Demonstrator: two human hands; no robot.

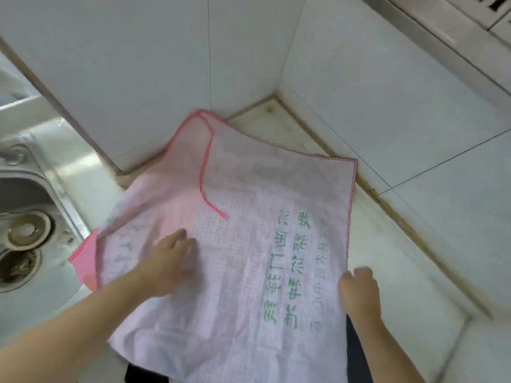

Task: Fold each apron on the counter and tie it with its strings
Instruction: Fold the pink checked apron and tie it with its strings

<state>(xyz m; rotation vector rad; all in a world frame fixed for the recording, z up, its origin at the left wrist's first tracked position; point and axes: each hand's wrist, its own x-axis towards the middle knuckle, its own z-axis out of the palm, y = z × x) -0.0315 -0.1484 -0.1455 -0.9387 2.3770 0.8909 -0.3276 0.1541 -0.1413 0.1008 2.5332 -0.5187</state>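
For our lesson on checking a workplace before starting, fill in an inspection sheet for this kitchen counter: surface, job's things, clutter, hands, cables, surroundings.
Surface: pale stone counter, grimy along the wall joint.
Job's things: pink checked cloth apron with green lettering spread flat, near end hanging over the counter edge; its pink string lies loose on top, untied.
Clutter: nothing seen.
Hands: left hand presses on the apron, grip hard to judge through blur; right hand holds the apron's right edge.
Cables: nothing seen.
Surroundings: steel sink at left; white tiled walls form a corner behind.
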